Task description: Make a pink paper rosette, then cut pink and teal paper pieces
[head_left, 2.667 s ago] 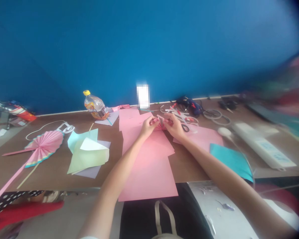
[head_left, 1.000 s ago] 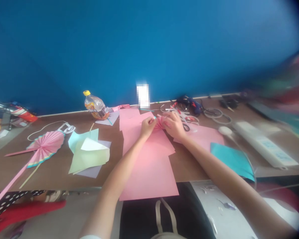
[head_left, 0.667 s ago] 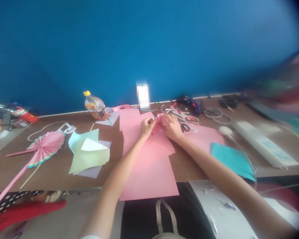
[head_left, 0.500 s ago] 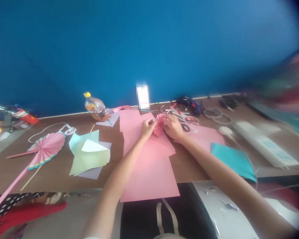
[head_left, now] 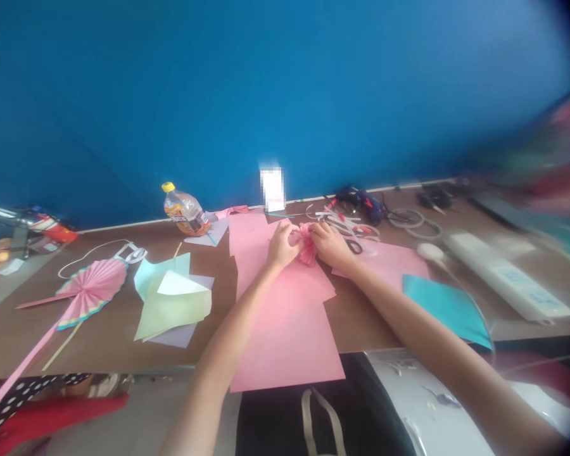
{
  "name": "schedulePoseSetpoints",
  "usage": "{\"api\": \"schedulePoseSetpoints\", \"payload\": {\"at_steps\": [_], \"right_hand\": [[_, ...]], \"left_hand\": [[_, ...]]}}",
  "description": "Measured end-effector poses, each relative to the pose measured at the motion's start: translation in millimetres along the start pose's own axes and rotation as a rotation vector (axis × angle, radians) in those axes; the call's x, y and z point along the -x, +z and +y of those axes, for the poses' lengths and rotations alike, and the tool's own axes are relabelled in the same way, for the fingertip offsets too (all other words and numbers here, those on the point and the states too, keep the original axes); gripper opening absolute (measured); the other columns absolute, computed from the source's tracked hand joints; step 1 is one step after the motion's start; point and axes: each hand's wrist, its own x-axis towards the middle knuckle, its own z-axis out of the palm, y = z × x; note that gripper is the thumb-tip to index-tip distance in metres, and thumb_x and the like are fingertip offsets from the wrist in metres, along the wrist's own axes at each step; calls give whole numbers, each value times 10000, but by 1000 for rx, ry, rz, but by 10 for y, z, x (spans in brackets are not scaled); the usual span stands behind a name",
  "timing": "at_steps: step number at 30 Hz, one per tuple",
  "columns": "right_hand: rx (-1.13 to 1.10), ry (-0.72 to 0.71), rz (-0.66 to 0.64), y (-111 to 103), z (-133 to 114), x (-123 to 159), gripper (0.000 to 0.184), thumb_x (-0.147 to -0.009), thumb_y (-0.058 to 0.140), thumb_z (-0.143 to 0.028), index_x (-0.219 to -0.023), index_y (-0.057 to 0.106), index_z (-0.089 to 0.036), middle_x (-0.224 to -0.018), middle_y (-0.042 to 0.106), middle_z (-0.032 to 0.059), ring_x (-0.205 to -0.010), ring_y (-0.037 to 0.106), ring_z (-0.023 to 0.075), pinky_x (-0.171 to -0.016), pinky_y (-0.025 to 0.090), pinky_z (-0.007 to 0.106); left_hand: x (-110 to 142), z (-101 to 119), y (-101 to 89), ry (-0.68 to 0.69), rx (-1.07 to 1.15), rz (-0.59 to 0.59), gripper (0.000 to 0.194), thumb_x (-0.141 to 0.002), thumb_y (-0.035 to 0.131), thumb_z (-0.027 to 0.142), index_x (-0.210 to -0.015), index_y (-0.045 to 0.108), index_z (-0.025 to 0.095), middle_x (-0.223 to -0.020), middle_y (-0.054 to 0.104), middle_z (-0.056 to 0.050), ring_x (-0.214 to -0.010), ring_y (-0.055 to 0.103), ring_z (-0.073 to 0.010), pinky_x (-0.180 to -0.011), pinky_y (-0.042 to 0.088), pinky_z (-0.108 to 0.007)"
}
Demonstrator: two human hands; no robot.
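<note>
Both hands meet over the far part of several overlapping pink paper sheets (head_left: 285,335). Between them is a small pleated pink paper (head_left: 307,251), its folds fanned out. My left hand (head_left: 283,246) has its fingers curled at the paper's left side. On the other side my right hand (head_left: 331,245) grips the pleats, its fingers bent over the top edge. The fingertips partly hide the pleated paper. Just right of my right hand lie the black handles of scissors (head_left: 354,246).
At left lies a pink pleated paper fan (head_left: 92,285), near loose green paper (head_left: 171,310). A yellow-capped bottle (head_left: 185,214) stands by the blue wall. On the right are a teal sheet (head_left: 446,309), a white power strip (head_left: 508,275) and coiled cable (head_left: 415,221).
My left hand has shifted its fingers, turning more upright beside the pleated paper. The pleated paper has moved slightly right and down. The whole view has tilted a little.
</note>
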Motion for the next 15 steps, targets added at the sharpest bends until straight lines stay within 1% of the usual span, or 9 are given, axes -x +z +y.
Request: {"api": "schedulePoseSetpoints", "payload": {"at_steps": [2,3,5,6,8,11,13,15], "right_hand": [[53,-39,-22,10,-16,-20,231,-879,464,-71,-1004,649,-130,-1125,599,152,-923,455,285,-750,380,398],[74,-61,-25,8,-24,-28,239,-889,461,-81,-1033,648,-121,-1150,594,159,-929,453,288,-760,380,402],[106,-97,-23,-12,-39,-39,264,-905,449,-91,-1089,639,-101,-1222,575,171,-967,450,294,-793,383,408],[116,-112,-23,-25,-46,-42,270,-911,443,-93,-1100,636,-95,-1260,562,175,-990,448,296,-808,384,409],[124,-139,-29,-48,-57,-44,255,-922,438,-101,-1069,647,-98,-1308,546,177,-1021,450,296,-827,385,408],[94,-153,-22,-53,-59,-39,221,-932,449,-122,-969,666,-127,-1335,546,158,-1054,459,294,-830,387,401],[32,-105,22,-45,-48,-31,219,-939,448,-138,-932,666,-148,-1317,568,134,-1052,473,286,-824,392,391],[-60,-15,87,-45,-30,-18,226,-950,434,-158,-931,660,-165,-1259,603,116,-1025,494,271,-828,400,379]], "left_hand": [[-41,-1,-72,130,-159,-121,111,-825,612,195,-928,656,200,-994,584,-59,-963,559,-176,-860,468,-294],[-64,-3,-104,175,-241,-186,103,-836,600,189,-907,673,200,-989,589,-65,-974,556,-189,-872,462,-308],[-104,0,-156,221,-387,-291,114,-858,578,192,-871,691,195,-969,597,-76,-963,555,-206,-859,456,-326],[-119,7,-176,229,-446,-325,130,-872,564,197,-871,695,191,-966,599,-81,-958,555,-212,-847,454,-331],[-132,36,-204,243,-530,-370,166,-902,529,205,-896,694,185,-966,604,-84,-967,556,-220,-830,446,-338],[-107,101,-223,275,-638,-400,190,-928,485,187,-900,673,169,-968,609,-86,-989,552,-233,-814,429,-349],[-71,132,-227,276,-713,-402,188,-923,470,141,-885,653,154,-978,609,-97,-993,549,-242,-806,419,-357],[-34,131,-230,248,-778,-395,193,-908,455,90,-872,637,144,-986,606,-113,-988,547,-250,-804,411,-366]]}}
